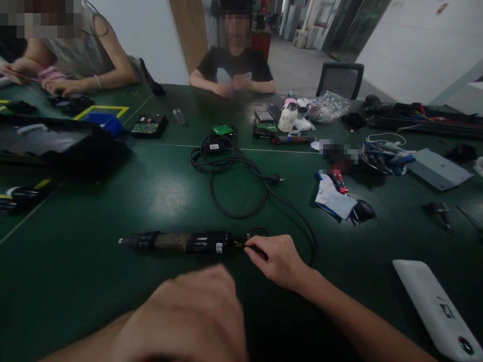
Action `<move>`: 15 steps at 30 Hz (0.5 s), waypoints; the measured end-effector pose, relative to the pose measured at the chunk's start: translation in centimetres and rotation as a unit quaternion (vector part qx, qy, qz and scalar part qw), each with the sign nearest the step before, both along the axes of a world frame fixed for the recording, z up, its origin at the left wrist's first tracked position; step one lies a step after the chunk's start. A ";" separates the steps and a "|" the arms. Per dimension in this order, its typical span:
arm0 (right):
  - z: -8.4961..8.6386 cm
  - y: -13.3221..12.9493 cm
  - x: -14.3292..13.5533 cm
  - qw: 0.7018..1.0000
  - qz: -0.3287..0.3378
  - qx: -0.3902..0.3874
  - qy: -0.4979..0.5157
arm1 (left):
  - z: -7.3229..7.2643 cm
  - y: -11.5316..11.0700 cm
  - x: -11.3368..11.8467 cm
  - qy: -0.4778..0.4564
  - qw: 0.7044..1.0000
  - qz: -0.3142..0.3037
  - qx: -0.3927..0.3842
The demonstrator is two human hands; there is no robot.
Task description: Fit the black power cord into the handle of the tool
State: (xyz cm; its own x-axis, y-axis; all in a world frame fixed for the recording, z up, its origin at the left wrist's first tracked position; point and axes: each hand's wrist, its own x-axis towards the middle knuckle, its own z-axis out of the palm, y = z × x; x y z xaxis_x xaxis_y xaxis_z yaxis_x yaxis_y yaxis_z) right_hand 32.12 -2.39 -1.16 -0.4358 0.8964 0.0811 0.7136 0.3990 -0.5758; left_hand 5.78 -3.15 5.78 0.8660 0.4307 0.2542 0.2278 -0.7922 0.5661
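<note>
A black electric screwdriver [171, 242] lies across the green table, its metal tip pointing left and a small white label near its rear end. My right hand [281, 259] pinches the cable end [247, 243] at the tool's tail, thumb and index finger pressed together. From there the black cable [241, 216] loops over the table to a dark adapter box [215, 147] and a plug [278, 178]. My left hand [192, 311] is raised close to the camera in front of the tool, back of the hand up; it is blurred and its fingertips are hidden.
Beyond the cable lie opened devices with green circuit boards [222, 129]. A white cloth [334, 198] and red-black screwdriver [338, 182] lie right. A white power bank-like object [437, 306] is nearest right. A large black casing [56, 146] stands left. Two people sit opposite.
</note>
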 end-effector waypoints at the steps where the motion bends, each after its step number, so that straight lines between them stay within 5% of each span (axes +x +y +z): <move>1: 0.0 0.0 0.0 1.000 -0.003 0.004 0.000 | 0.1 1.4 0.3 0.009 1.000 0.024 0.012; 3: 0.0 0.0 -0.1 1.000 -0.004 0.013 -0.003 | -0.9 4.0 1.2 0.065 0.987 0.089 0.115; 6: 0.2 0.0 -0.1 1.000 -0.002 0.013 -0.010 | -3.7 6.4 2.2 0.116 0.978 0.085 0.153; 10: 0.4 0.0 -0.2 1.000 -0.005 0.004 -0.012 | -6.2 6.6 1.9 0.136 0.970 0.075 0.188; 15: 0.2 0.1 -0.2 1.000 -0.005 0.007 -0.013 | -6.8 6.0 1.5 0.130 0.961 0.072 0.233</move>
